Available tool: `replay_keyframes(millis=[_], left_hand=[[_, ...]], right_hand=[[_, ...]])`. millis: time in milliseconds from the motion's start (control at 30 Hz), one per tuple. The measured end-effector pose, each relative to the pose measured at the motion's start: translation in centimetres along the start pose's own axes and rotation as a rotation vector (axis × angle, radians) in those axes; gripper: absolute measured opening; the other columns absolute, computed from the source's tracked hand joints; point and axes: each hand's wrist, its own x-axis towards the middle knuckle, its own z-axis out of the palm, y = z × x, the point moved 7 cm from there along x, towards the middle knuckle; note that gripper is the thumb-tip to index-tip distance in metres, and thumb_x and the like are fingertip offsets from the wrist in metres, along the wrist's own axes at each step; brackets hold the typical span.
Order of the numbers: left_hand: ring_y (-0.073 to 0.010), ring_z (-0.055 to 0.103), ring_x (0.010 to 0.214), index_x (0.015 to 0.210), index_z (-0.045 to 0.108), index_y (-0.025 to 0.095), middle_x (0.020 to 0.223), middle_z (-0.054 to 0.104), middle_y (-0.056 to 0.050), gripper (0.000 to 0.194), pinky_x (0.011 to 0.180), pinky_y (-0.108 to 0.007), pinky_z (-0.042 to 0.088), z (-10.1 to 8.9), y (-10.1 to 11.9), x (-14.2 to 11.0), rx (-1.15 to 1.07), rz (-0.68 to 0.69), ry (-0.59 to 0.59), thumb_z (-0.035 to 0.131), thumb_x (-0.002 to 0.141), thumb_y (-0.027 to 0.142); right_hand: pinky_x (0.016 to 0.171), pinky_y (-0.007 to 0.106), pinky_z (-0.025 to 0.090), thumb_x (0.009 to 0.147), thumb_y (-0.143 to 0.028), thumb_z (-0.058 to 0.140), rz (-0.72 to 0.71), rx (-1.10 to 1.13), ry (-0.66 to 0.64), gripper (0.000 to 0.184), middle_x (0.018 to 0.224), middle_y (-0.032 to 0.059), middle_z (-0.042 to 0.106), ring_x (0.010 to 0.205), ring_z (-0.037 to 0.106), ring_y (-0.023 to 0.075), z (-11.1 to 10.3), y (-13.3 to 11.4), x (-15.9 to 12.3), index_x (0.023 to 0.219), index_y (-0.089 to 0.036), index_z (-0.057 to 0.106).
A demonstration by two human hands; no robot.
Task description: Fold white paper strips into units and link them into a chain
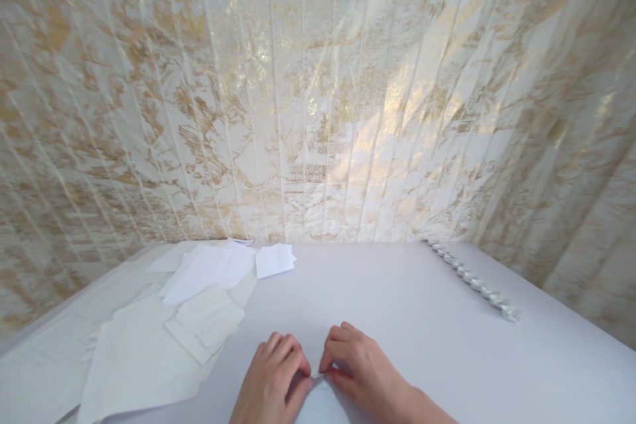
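At the near edge of the table, my left hand and my right hand face each other, thumbs and fingers pinched together. Between their fingertips shows a small pale piece of paper, which both hands grip by its opposite sides. Most of this piece is covered by the fingers, so its full shape cannot be made out. Just below it, a pale bluish-white surface runs out of the bottom of the view; whether it is paper or cloth is unclear.
Left of my hands lie overlapping white paper sheets, with a pile of smaller paper pieces on top. Small white paper squares sit near the table's back edge. A long zigzag silvery-white strip lies at right. Behind hangs a patterned curtain.
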Motion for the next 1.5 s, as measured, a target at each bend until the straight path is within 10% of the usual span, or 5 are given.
replay_keyframes(millis=[367,1500], left_hand=[[-0.0255,0.055,0.094,0.076,0.06,0.02,0.095,0.061,-0.005,0.011,0.081,-0.038,0.044,-0.2,-0.1,0.0,-0.005,-0.069,0.032,0.062,0.086,0.017],[-0.0263,0.053,0.105,0.081,0.062,0.022,0.105,0.058,-0.005,0.014,0.087,-0.04,0.039,0.7,-1.3,0.7,-0.029,-0.161,0.007,0.053,0.082,0.011]], right_hand=[[0.084,0.029,0.041,0.076,-0.004,0.066,0.198,0.161,0.085,0.016,0.087,0.0009,0.063,0.092,0.055,0.0195,0.3,0.4,-0.2,0.074,-0.02,0.068],[0.089,0.032,0.037,0.073,0.001,0.059,0.063,0.183,0.004,0.031,0.094,0.0017,0.06,0.096,0.053,0.0201,1.0,0.1,0.0,0.089,-0.023,0.071]])
